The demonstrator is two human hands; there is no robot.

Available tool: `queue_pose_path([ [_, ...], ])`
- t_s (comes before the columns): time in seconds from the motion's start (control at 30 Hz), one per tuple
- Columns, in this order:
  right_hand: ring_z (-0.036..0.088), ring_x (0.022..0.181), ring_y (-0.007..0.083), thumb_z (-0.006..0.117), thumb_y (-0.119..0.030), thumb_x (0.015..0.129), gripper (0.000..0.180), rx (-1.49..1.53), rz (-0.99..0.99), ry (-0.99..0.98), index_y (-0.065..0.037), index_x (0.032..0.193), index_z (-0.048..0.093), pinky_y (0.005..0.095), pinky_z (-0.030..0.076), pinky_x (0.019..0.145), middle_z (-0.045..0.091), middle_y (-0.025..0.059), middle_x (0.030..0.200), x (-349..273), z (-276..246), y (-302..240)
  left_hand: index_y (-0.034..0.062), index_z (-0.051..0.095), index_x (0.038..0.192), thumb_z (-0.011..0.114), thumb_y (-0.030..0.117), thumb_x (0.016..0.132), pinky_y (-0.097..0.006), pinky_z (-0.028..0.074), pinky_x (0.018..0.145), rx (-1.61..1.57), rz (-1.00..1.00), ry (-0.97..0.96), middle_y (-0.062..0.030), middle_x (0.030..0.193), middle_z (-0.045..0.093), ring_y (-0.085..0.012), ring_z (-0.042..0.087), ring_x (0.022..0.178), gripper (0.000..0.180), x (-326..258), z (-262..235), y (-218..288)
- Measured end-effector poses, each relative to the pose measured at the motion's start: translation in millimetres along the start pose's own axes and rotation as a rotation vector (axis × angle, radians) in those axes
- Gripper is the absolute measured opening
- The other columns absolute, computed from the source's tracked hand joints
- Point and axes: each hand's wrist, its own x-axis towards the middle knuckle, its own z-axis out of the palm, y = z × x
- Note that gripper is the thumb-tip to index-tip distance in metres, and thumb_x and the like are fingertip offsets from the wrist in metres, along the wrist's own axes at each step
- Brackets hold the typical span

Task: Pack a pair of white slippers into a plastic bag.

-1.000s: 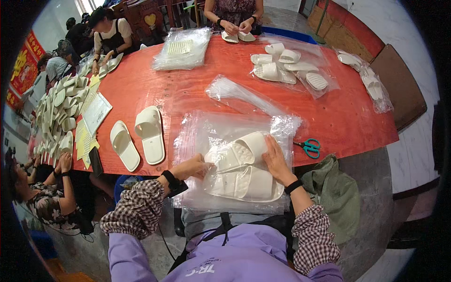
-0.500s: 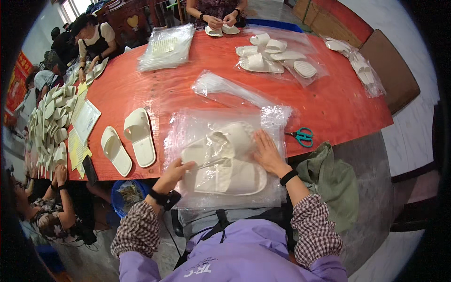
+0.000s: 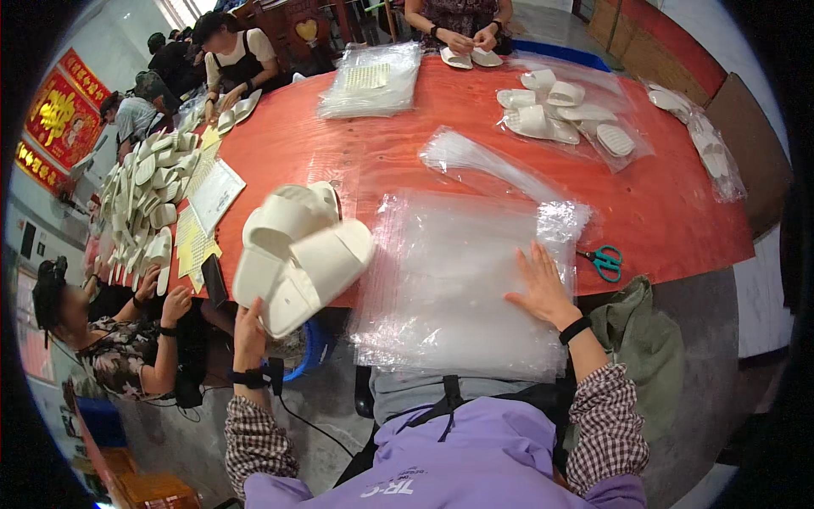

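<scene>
Left hand (image 3: 249, 332): bare, no glove. Black wristband with a dark block-shaped unit just behind it at the wrist; thin black cable runs from the unit down along the forearm. Right hand (image 3: 543, 287): bare; plain black band at the wrist. Both sleeves behind the bands: small brown-and-white check, cuffed. Torso: lilac top with pale lettering, black straps crossing the chest.

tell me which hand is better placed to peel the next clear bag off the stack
The right hand, probably. It lies flat on the stack of clear bags, fingers near its far edge. The left hand is off to the side, holding up a bagged pair of white slippers.
</scene>
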Motion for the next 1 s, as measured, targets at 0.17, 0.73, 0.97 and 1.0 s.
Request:
queue_pose_path([
  [0.17, 0.01, 0.144, 0.0412, 0.058, -0.064, 0.081, 0.095, 0.016, 0.023, -0.02, -0.012, 0.152, 0.019, 0.0485, 0.012, 0.117, 0.009, 0.0266, 0.155, -4.8, -1.9, 4.9, -0.0008, 0.043, 0.133, 0.055, 0.028, 0.097, -0.037, 0.038, 0.102, 0.091, -0.185, -0.018, -0.0121, 0.136, 0.046, -0.0247, 0.048, 0.122, 0.047, 18.2, 14.9, 12.4],
  [0.73, 0.009, 0.145, 0.0375, 0.052, -0.07, 0.081, 0.095, -0.133, 0.017, -0.039, -0.014, 0.151, 0.022, 0.0513, 0.008, 0.116, 0.01, 0.0268, 0.155, 2.5, 0.2, -12.2, 0.0251, 0.027, 0.15, 0.057, 0.055, 0.086, -0.07, 0.008, 0.107, 1.419, 0.813, -0.757, -0.0167, 0.156, 0.016, -0.0428, 0.009, 0.143, 0.076, -4.9, 315.6, -108.0],
  [0.97, 0.048, 0.119, 0.0392, 0.059, -0.02, 0.088, 0.038, 0.471, 0.083, 0.406, -0.006, 0.123, 0.056, 0.0451, 0.038, 0.102, 0.05, 0.024, 0.126, -3.6, -19.3, 54.6, 0.03, 0.024, 0.151, 0.057, 0.068, 0.078, -0.072, 0.0, 0.105, 1.5, 0.764, -0.739, -0.0193, 0.157, 0.01, -0.0438, 0.0, 0.144, 0.088, 15.2, 322.5, -124.5],
  [1.0, 0.052, 0.111, 0.0383, 0.057, -0.012, 0.086, 0.032, 0.367, 0.175, 0.495, -0.005, 0.117, 0.058, 0.0442, 0.041, 0.096, 0.053, 0.0215, 0.116, -4.2, -31.6, 58.6, 0.0312, 0.027, 0.15, 0.059, 0.066, 0.078, -0.072, 0.001, 0.105, 1.492, 0.789, -0.711, -0.0197, 0.157, 0.012, -0.0442, 0.002, 0.144, 0.087, 16.0, 317.9, -122.5],
])
